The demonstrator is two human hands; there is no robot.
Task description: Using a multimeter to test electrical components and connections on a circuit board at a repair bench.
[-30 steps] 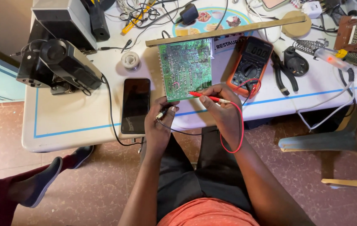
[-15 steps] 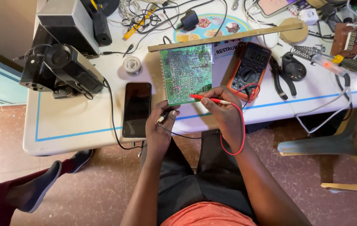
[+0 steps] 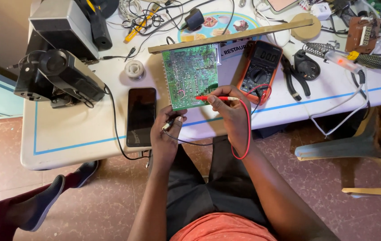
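A green circuit board (image 3: pixel 191 75) lies solder side up on the white table (image 3: pixel 79 134) in front of me. My right hand (image 3: pixel 230 111) pinches a red probe (image 3: pixel 210 98), whose tip rests on the board's lower part. A red lead loops from it down past my wrist. My left hand (image 3: pixel 167 134) grips a black probe (image 3: pixel 171 123) at the board's lower left corner. Just right of the board lies a black and orange multimeter (image 3: pixel 260 67).
A dark phone (image 3: pixel 141 116) lies left of the board. A black device (image 3: pixel 58 78), a grey box (image 3: pixel 63 27), a solder spool (image 3: pixel 134 69), pliers (image 3: pixel 292 76), a soldering iron (image 3: pixel 351 58), a wooden strip (image 3: pixel 230 35) and tangled cables crowd the table. Another person's legs (image 3: pixel 29 209) are at lower left.
The view has shifted slightly. Both hands stay on their probes at the board's lower edge, with the red tip now a little further onto the board.
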